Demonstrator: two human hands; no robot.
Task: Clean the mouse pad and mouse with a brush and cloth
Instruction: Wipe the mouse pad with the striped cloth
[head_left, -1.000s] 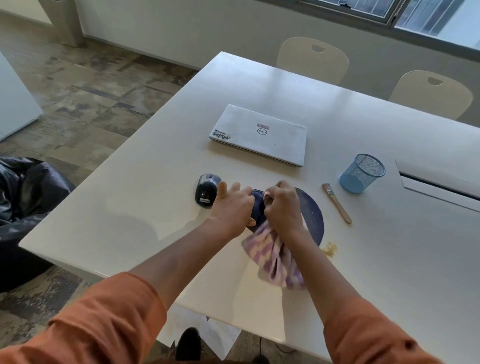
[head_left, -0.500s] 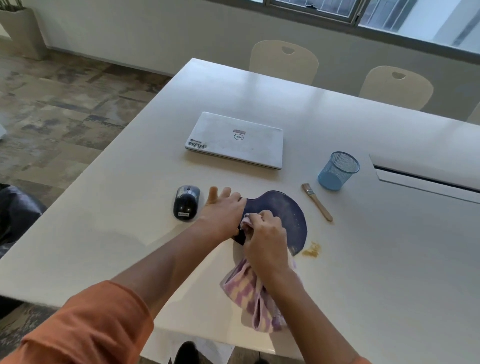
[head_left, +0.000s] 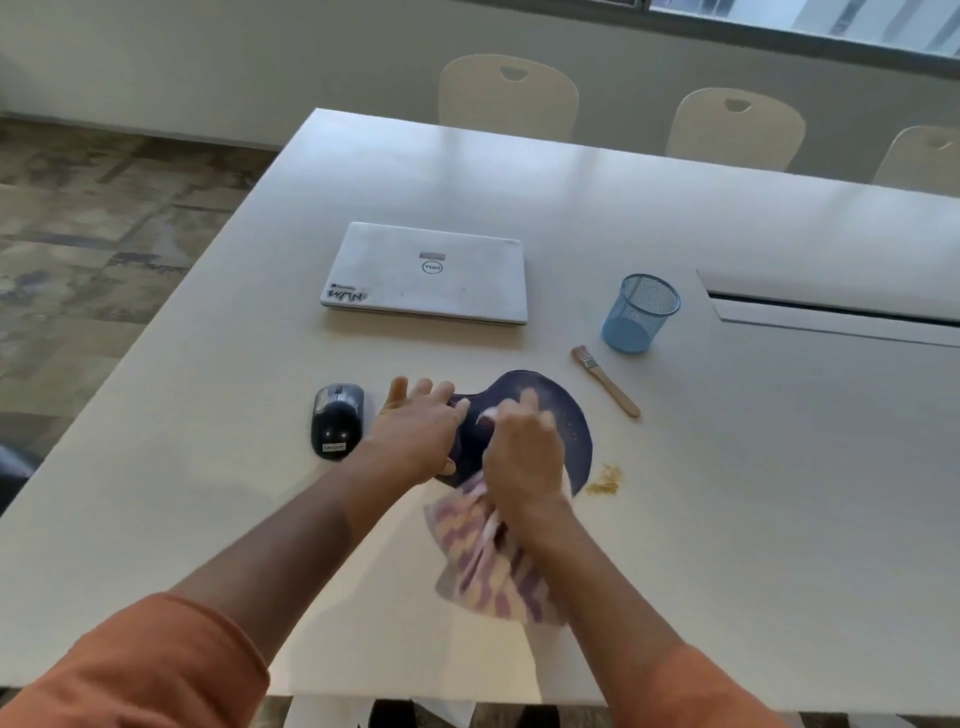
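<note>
1. Now the right hand (head_left: 524, 457) has pushed forward from the pad's near-left part onto the middle of the dark mouse pad (head_left: 563, 415), with the striped cloth (head_left: 488, 561) clenched in it and trailing back toward the table edge.
2. Meanwhile the left hand (head_left: 421, 431) stays flat and spread on the pad's left end, gripping nothing, just pinning it down; its fingers look blurred, so how hard it presses is uncertain.
3. That shift suggests the wipe is working across the pad, with the far right part likely still to do.
4. Beside the left hand, the mouse (head_left: 337, 421) sits on the table (head_left: 779, 519), apparently not yet wiped.
5. Lying apart to the right, the brush (head_left: 605, 382) is untouched, and a small pile of crumbs (head_left: 605, 480) rests just off the pad's edge.
</note>
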